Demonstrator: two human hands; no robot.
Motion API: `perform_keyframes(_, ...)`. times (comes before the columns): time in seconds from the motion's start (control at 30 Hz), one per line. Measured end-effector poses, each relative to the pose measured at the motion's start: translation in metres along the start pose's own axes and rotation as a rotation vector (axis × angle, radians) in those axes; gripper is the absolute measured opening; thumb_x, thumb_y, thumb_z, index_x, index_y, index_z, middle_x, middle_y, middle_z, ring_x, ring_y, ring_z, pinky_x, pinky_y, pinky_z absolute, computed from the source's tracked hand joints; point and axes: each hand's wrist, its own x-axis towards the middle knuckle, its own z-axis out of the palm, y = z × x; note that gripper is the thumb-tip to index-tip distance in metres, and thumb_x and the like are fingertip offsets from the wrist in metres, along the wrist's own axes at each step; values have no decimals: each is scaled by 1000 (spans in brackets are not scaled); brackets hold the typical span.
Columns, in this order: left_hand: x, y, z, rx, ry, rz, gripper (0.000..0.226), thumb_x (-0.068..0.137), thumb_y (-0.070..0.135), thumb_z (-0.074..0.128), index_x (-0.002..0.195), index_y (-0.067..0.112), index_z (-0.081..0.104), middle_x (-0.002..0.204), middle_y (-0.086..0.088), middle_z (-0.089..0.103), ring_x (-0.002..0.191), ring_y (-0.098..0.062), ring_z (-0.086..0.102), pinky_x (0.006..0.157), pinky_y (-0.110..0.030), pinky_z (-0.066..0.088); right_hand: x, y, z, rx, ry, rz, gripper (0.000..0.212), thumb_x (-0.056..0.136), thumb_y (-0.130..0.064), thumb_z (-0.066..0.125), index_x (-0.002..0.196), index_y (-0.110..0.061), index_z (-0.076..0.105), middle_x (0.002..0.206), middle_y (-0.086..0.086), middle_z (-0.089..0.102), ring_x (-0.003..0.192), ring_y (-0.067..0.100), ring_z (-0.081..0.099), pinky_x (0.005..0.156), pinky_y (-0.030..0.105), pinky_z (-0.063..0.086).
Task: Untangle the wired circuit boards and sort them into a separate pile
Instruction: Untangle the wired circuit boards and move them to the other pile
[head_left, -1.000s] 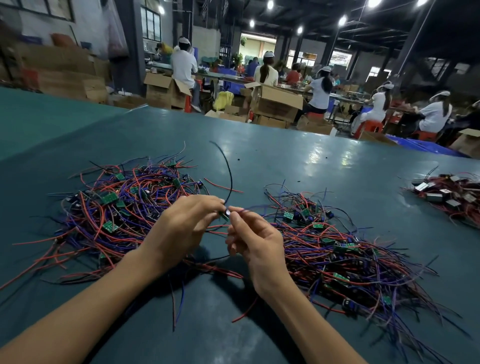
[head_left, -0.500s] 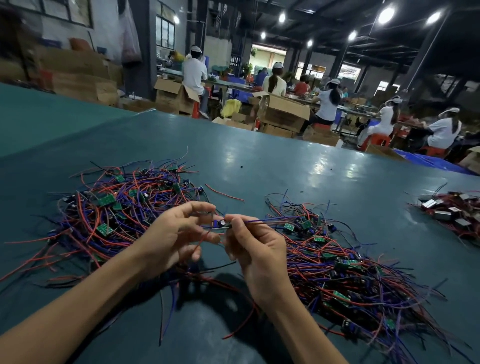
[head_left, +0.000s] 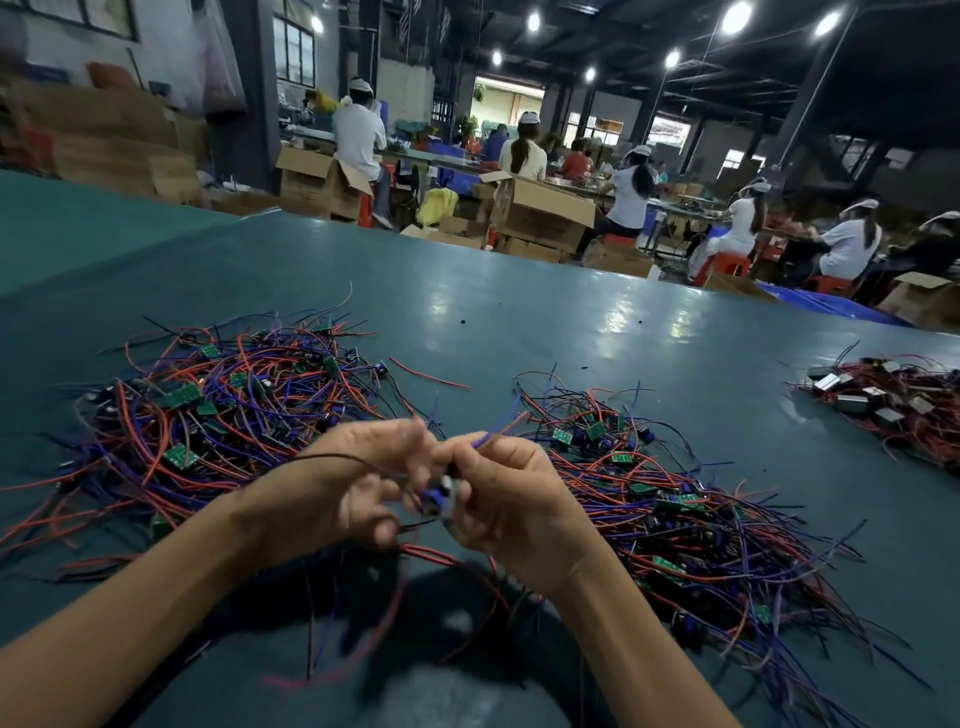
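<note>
Wired circuit board (head_left: 438, 493) — small, with a blue component, blurred by motion — held clear of the table (head_left: 571, 322) between both hands, above the gap separating two piles. Left hand (head_left: 353, 493): fingers curled inward, thumb and forefinger closed on the board's leads at the top; a thin black wire arcs over the back of this hand. Right hand (head_left: 514, 504): fingers curled round the board's other side, a purple lead rising from between thumb and forefinger. Blur hides which fingertips touch the board itself. Red and purple leads hang from the held piece down to the table near the wrists. Left pile (head_left: 223, 415): dense tangle of red, purple and black wires with green boards scattered through it, beyond the left forearm. Right pile (head_left: 649, 499): similar wires and green boards, spread just beside the right hand and forearm. Loose red wire (head_left: 431, 375): lies alone between the piles' far edges. Third heap (head_left: 893, 400): red wires with grey box-shaped parts, well apart at the right edge. Background: seated workers (head_left: 628, 192) at benches, open cardboard boxes (head_left: 540, 213).
</note>
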Motion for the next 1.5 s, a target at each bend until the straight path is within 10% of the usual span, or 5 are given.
perform_keyframes(0.13, -6, -10, 1, -9, -265, -66, 43, 94, 53, 64, 128, 27, 67, 91, -6, 69, 72, -16, 69, 41, -23, 52, 1, -3, -3, -151, 154, -26, 17, 87, -28, 70, 92, -16, 80, 51, -4, 41, 36, 5, 30, 40, 12, 19)
perform_keyframes(0.3, -7, -11, 2, -2, -209, -39, 51, 81, 47, 82, 106, 5, 66, 83, -10, 67, 56, -10, 64, 32, -19, 43, 1, -5, -8, -134, 210, -39, 19, 88, -27, 70, 97, -13, 79, 50, -7, 34, 33, 4, 29, 39, 13, 18)
perform_keyframes(1.3, -24, -2, 12, 90, -576, -224, 7, 92, 13, 72, 90, 10, 66, 88, -19, 71, 72, -25, 73, 61, -35, 62, 6, -2, -13, -161, 594, -275, 21, 95, -15, 67, 80, -5, 77, 56, 3, 44, 36, 8, 26, 38, 15, 22)
perform_keyframes(1.5, -20, -8, 12, 12, -314, -37, 34, 65, 29, 94, 75, 9, 69, 74, -13, 50, 57, -18, 49, 55, -27, 48, 9, 1, -4, -22, 567, -201, 29, 91, -36, 69, 101, -9, 77, 67, 3, 57, 42, 8, 40, 38, 16, 25)
